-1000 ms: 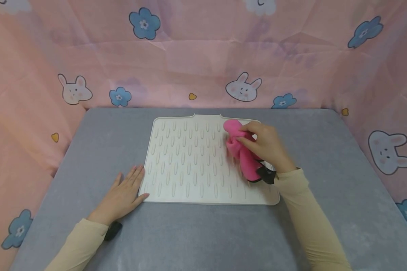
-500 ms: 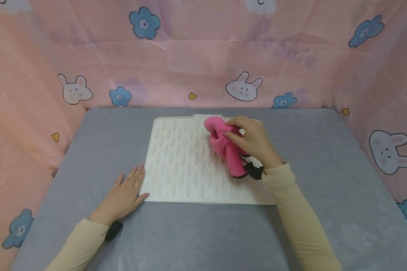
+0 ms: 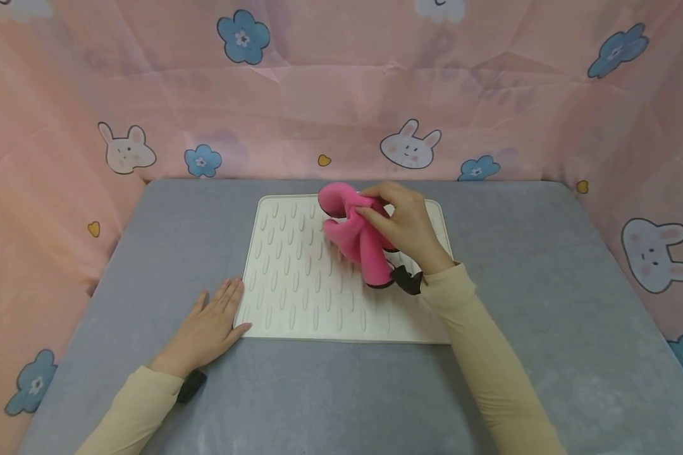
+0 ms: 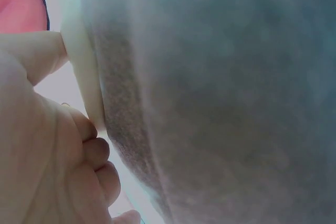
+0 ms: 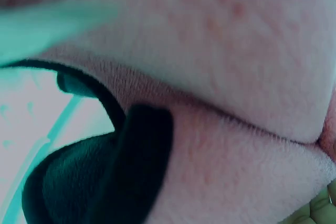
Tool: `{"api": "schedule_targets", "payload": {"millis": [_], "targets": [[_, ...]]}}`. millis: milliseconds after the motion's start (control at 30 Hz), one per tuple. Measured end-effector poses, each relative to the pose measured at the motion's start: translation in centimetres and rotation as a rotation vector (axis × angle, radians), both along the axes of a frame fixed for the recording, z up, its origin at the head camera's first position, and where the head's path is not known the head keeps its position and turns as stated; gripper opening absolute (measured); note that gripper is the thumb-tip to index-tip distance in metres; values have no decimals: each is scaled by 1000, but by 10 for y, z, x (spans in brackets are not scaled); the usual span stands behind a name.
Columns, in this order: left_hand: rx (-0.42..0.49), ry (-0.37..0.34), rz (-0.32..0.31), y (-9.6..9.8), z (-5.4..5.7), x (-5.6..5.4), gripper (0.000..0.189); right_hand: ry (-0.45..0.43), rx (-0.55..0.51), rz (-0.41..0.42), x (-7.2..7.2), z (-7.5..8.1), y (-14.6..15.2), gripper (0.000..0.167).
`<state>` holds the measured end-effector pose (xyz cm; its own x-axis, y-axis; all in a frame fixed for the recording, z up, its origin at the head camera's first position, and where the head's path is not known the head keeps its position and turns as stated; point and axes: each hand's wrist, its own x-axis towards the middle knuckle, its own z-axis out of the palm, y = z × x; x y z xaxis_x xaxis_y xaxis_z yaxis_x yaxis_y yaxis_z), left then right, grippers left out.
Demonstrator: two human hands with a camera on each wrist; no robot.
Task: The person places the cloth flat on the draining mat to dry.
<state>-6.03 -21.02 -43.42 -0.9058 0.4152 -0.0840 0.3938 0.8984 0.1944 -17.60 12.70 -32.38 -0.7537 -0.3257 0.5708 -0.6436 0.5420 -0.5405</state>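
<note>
Obscured in part: pink cloth item [image 3: 353, 237] over white board [image 3: 296, 291]

The right hand [image 3: 403, 221] pinches the pink cloth item between thumb and fingers. Together they hide part of the white board's far edge; whether item and board touch cannot be determined. Black edging [image 3: 380, 285] is visible on the item, but folds conceal its full form. The left hand [image 3: 205, 328] lies with fingers extended at the board's left edge, well apart from the right. Both sleeves [image 3: 489, 360] are cut off at the lower frame. The left-wrist view shows the grey surface [image 4: 231, 98] blurred; in the right-wrist view the item fills most of the field.
</note>
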Motion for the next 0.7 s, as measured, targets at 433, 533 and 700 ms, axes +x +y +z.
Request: {"api": "schedule_targets", "payload": {"millis": [433, 533, 700], "targets": [[1, 20, 1, 0, -2, -1, 71, -220, 43, -85, -1, -28, 4, 23], [14, 30, 1, 1, -1, -1, 71, -286, 67, -103, -1, -35, 8, 22], [23, 11, 11, 1, 0, -1, 71, -413, 104, -114, 1, -45, 14, 25]]}}
